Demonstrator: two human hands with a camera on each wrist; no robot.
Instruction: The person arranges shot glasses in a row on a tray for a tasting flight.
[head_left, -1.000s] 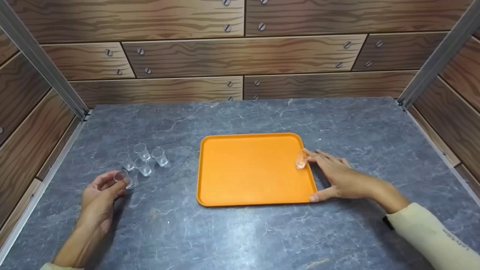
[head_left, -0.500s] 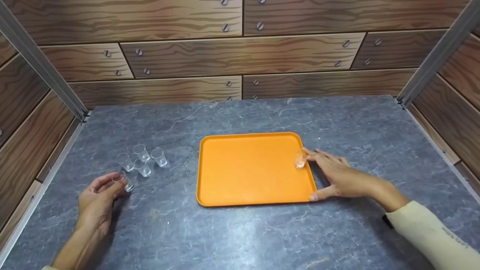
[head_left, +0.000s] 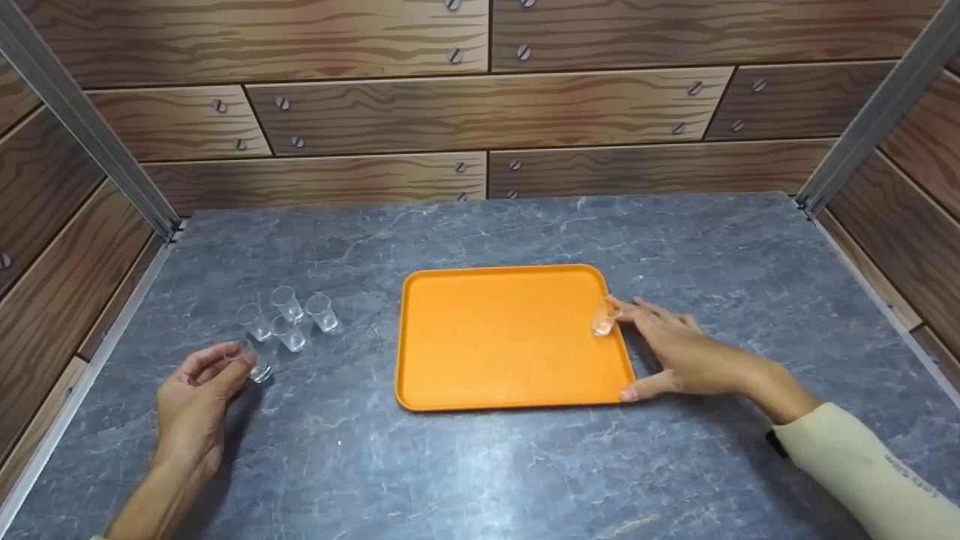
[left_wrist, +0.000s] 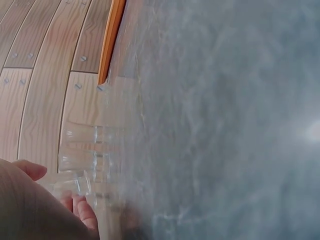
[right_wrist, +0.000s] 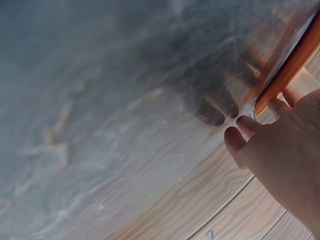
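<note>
At the left of the head view, my left hand (head_left: 196,394) pinches a small clear shot glass (head_left: 259,370) between thumb and fingers. That glass leans, its base pointing away from the hand; the fingers hide part of its wall. In the left wrist view the held glass (left_wrist: 75,182) lies beside other upright glasses. My right hand (head_left: 679,352) is spread along the right side of an orange tray (head_left: 510,337), thumb at the near right corner. Another shot glass (head_left: 602,324) stands on the tray by its right rim, with the index fingertip right at it.
Several more clear shot glasses (head_left: 291,335) stand in a cluster just beyond the left hand. The grey marbled table (head_left: 450,472) is bounded by wood-patterned walls (head_left: 480,112) at the back and sides, with metal posts (head_left: 112,142) at the corners.
The glass in my left hand has tipped a little more, its base swinging outward, while that hand shifted slightly. My right hand, the tray and the other glasses keep their places.
</note>
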